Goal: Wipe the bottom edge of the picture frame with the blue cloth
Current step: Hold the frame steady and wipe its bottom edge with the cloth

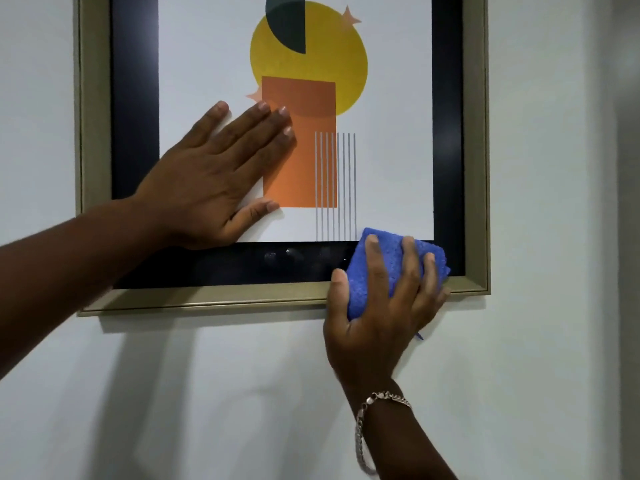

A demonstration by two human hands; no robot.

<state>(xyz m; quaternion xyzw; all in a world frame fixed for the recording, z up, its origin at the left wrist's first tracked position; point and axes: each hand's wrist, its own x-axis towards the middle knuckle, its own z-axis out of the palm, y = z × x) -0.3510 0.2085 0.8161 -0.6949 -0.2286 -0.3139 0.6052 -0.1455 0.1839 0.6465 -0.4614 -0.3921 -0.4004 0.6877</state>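
Right hand grips the folded blue cloth, pressing it on the picture frame bottom edge near the right corner; left hand lies flat, open, bracing the glass. Leftward stretch looks unwiped.

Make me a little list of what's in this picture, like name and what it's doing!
frame: hangs on the wall, gold edge, black border
art: yellow circle, orange rectangle, grey stripes
left hand: flat on the glass, fingers spread
right hand: presses the cloth on the bottom edge, near the right corner
cloth: blue, folded
bracelet: on the right wrist
wall: white
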